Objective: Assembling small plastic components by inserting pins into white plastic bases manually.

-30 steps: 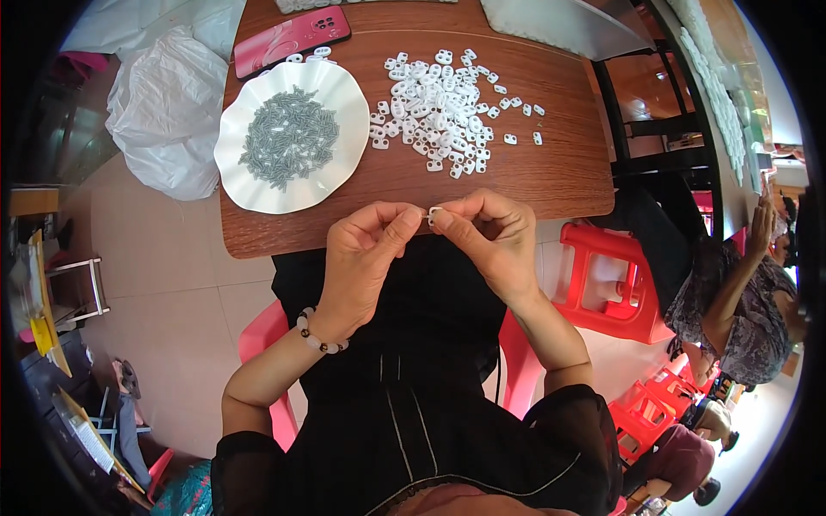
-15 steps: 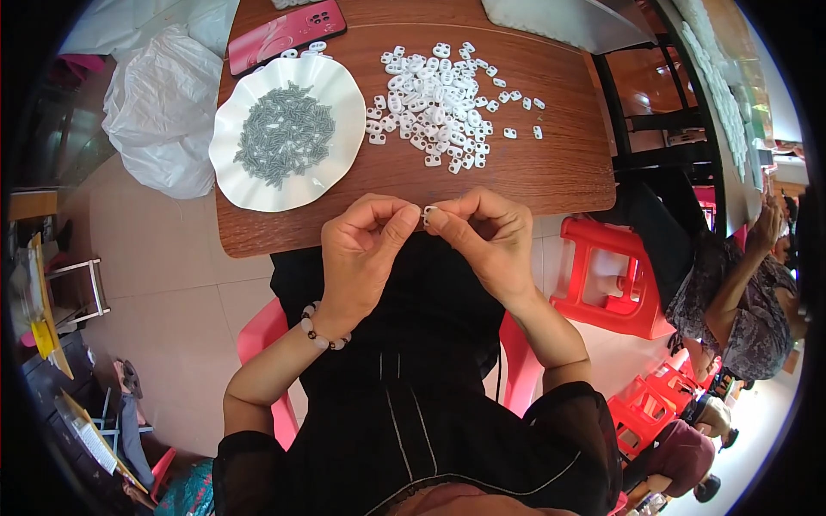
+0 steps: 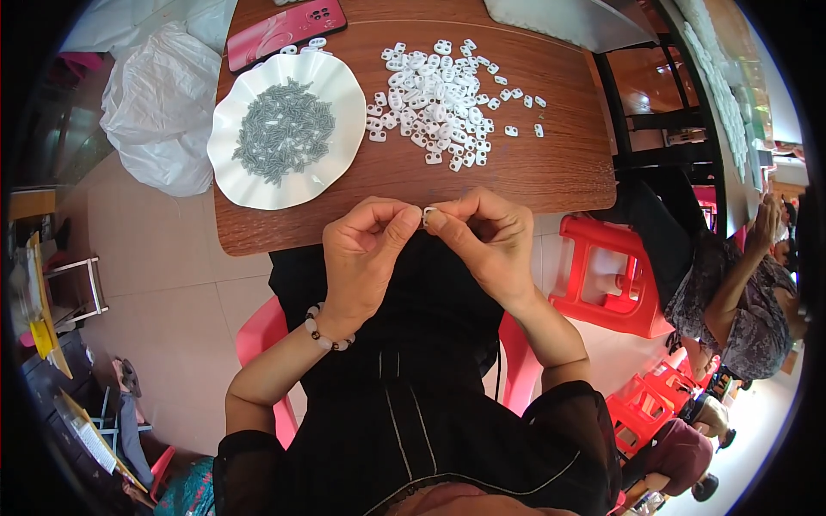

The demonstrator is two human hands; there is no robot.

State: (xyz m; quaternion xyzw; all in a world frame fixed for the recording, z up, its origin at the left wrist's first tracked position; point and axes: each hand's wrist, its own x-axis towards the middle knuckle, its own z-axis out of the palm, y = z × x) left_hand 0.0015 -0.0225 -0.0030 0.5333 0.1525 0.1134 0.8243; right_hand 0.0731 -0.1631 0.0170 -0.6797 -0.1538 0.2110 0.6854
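Note:
My right hand [image 3: 492, 241] pinches a small white plastic piece with holes [image 3: 427, 213] between thumb and forefinger, above the table's near edge. My left hand [image 3: 366, 251] is closed in a pinch, its fingertips against the left side of that piece; whatever it holds is too small to make out. Beyond my left hand stands a white plate with a wavy rim [image 3: 345, 87], and a heap of small grey-green rods [image 3: 284, 131] lies in it. A pile of similar white two-hole pieces [image 3: 439, 99] is spread on the brown wooden table [image 3: 559, 168].
A red phone [image 3: 280, 33] lies behind the plate, with a few white pieces beside it. Left of the table is a white plastic bag [image 3: 162, 112]. A red stool [image 3: 602, 275] stands at the right, and other people sit farther right, one in a patterned top [image 3: 753, 331].
Both hands keep nearly the same pinch at the white piece. The view has shifted very slightly; nothing else has visibly moved.

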